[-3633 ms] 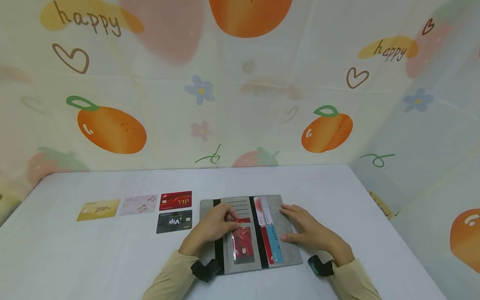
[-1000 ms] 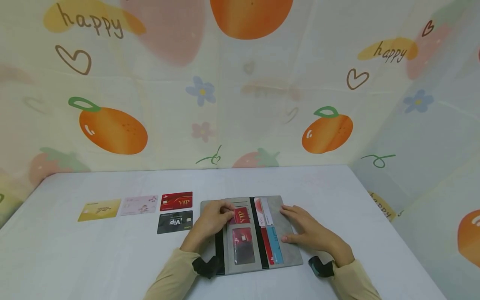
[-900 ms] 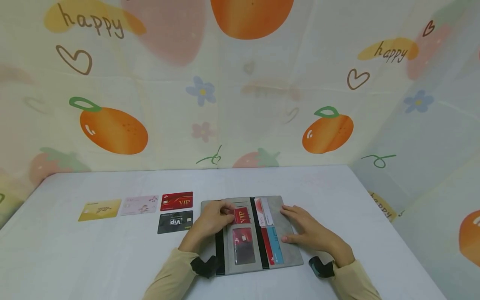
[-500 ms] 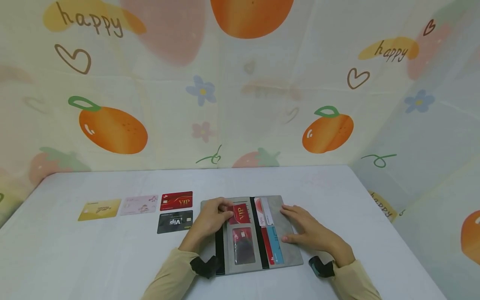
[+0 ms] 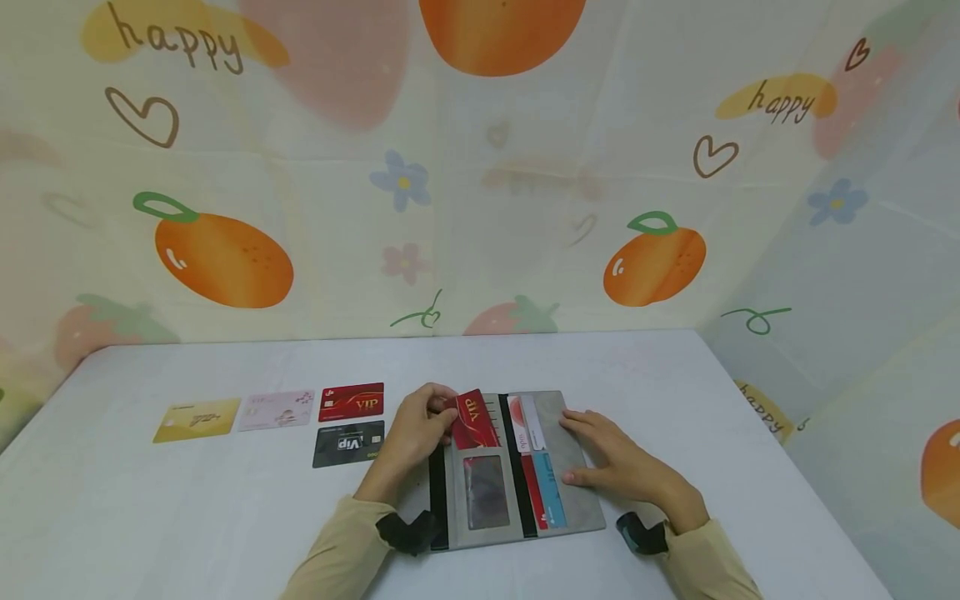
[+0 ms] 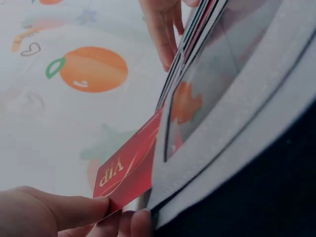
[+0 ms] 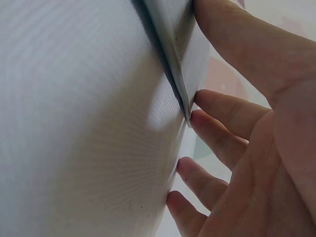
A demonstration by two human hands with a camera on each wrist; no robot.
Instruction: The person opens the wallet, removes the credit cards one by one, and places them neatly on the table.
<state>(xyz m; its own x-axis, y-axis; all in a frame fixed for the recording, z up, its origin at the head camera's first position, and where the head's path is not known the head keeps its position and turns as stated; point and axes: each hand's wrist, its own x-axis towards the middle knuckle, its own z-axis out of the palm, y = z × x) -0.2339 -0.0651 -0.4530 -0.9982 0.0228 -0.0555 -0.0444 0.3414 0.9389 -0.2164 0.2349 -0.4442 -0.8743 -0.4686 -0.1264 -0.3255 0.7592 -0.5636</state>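
Note:
A grey card wallet [image 5: 582, 500] lies spread open on the white table. My left hand [image 5: 415, 425] pinches a red VIP card [image 5: 476, 419] between thumb and fingers. The card stands tilted out of the clear-window pocket [image 5: 487, 492], its lower end still at the pocket's mouth, as the left wrist view also shows. My right hand [image 5: 626, 462] rests on the wallet's right side, thumb and fingers spread; in the right wrist view its fingers [image 7: 217, 106] lie along the wallet's edge. Blue and red cards [image 5: 550, 492] sit in the wallet's right-hand slots.
Left of the wallet lie a gold card [image 5: 197, 419], a pale pink card [image 5: 276, 409], another red VIP card [image 5: 352, 402] and a dark grey VIP card [image 5: 348, 442]. A printed cloth [image 5: 510, 250] hangs behind the table.
My left hand has drawn the red VIP card up and out of the window pocket, away from me, and the card now tilts to the left. My right hand has stayed on the wallet.

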